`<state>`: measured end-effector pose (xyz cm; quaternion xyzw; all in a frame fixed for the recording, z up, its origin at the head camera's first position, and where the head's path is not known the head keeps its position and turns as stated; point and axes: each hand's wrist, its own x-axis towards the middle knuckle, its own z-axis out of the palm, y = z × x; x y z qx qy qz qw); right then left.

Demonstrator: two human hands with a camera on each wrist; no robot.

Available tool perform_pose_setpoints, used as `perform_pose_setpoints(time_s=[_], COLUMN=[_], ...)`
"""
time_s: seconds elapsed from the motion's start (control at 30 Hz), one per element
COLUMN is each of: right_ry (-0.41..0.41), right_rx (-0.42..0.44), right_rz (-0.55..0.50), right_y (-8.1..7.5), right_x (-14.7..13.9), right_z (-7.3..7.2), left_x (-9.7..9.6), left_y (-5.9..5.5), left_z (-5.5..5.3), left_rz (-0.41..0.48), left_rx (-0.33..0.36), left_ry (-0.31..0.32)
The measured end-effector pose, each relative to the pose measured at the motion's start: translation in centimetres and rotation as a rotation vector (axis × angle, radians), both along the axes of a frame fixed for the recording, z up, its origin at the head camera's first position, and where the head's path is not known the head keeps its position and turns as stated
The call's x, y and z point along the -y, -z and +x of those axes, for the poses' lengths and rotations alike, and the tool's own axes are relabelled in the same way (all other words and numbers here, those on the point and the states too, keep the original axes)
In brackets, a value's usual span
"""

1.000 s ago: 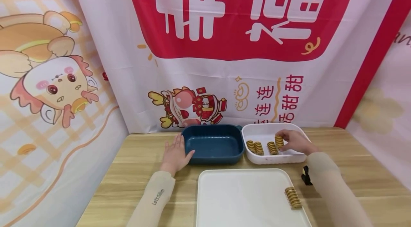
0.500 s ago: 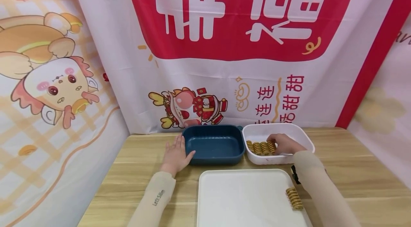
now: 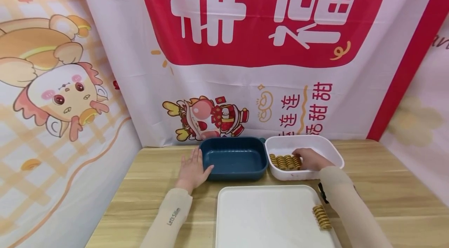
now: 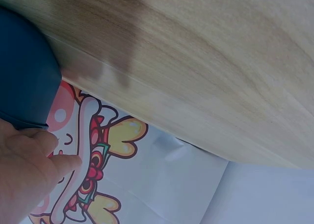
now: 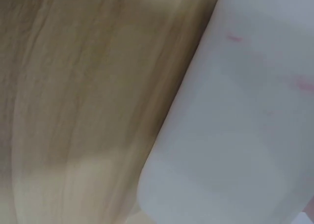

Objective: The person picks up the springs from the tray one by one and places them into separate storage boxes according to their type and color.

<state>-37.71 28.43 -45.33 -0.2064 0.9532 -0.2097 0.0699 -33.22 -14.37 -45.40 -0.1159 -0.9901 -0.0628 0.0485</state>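
- The right hand (image 3: 312,159) reaches over the near wall of the white container (image 3: 292,176), its fingers curled round the rightmost roll (image 3: 297,160) of small round biscuits; its grip grasps that roll, with the thumb mostly hidden.
- Three other biscuit rolls (image 3: 281,162) lie beside it on the container's floor, packed side by side toward the left wall; the right part of the floor is bare apart from the hand.
- The left hand (image 3: 193,168) rests against the left side of the blue container (image 3: 231,176), fingers straight and thumb spread along the near corner; its grip is released, only touching the outside and rim.
- The two containers stand side by side at the back of the wooden tabletop (image 3: 140,185), blue at left, white at right.
- Nearer the person sits a white tray (image 3: 263,217), and a lone roll (image 3: 322,217) of biscuits lies along its right edge.
- A small black object (image 3: 322,192) shows beside the right sleeve (image 3: 345,197), partly hidden by it.
- Behind the containers hangs a red and white printed cloth (image 3: 224,74).
- In the right wrist view, faint pink marks (image 5: 304,85) show on a white surface.
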Motion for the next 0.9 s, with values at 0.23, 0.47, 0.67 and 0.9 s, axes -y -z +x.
perform_pose_setpoints(time_s=[0.23,0.47,0.67,0.9], right_ry=[-0.034,-0.057,-0.107,-0.199], right_rx=[-0.081,-0.124,-0.15,-0.007], right_rz=[-0.018,-0.106,-0.226,-0.417], right_y=[0.0,-1.1,-2.8,-4.5], right_x=[-1.1,-2.0,-2.5,-2.8], right_z=[0.2,1.1,2.8,5.5], left_x=[0.1,-0.1,-0.1,-0.2], left_y=[0.2,0.0,-0.1,-0.2], left_z=[0.4,0.3,0.3,0.3], left_rz=[0.046,-0.008,-0.011,-0.019], left_rx=[-0.049,-0.009,-0.009,-0.012], left_ry=[0.019,-0.003,-0.003,-0.001])
